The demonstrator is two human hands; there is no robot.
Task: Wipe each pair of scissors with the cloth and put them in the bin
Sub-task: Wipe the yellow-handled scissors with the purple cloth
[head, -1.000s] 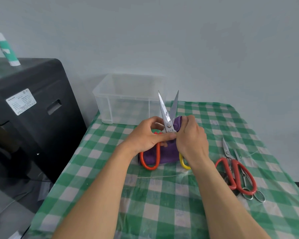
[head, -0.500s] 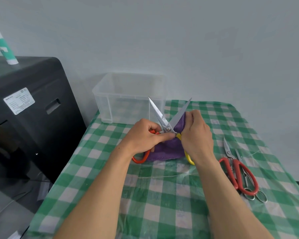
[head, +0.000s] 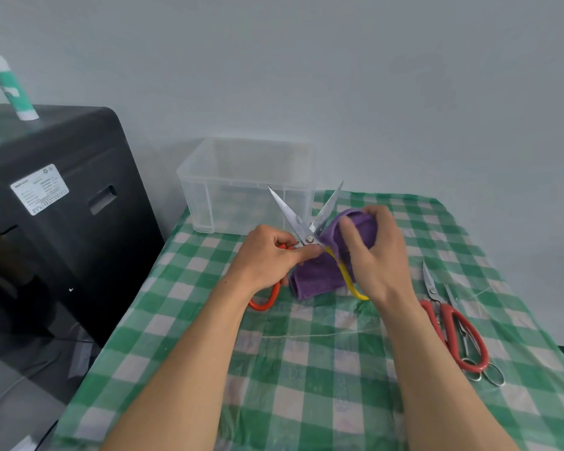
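Head view shows my left hand (head: 267,258) gripping the open scissors (head: 288,212) near the pivot above the counter (head: 306,369); my right hand (head: 378,255) pinches the purple cloth (head: 313,278) against one blade; a slip could cut me.

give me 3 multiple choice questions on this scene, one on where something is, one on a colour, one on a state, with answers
1. Where on the table does the clear bin stand? A) near right corner B) far left corner C) middle
2. What colour is the cloth? A) white B) green C) purple
3. How are the blades of the held scissors? A) spread apart B) closed together C) fully wrapped
Answers: 1 B, it stands far left, beyond the left hand. 2 C, the right hand grips purple fabric. 3 A, they form a V.
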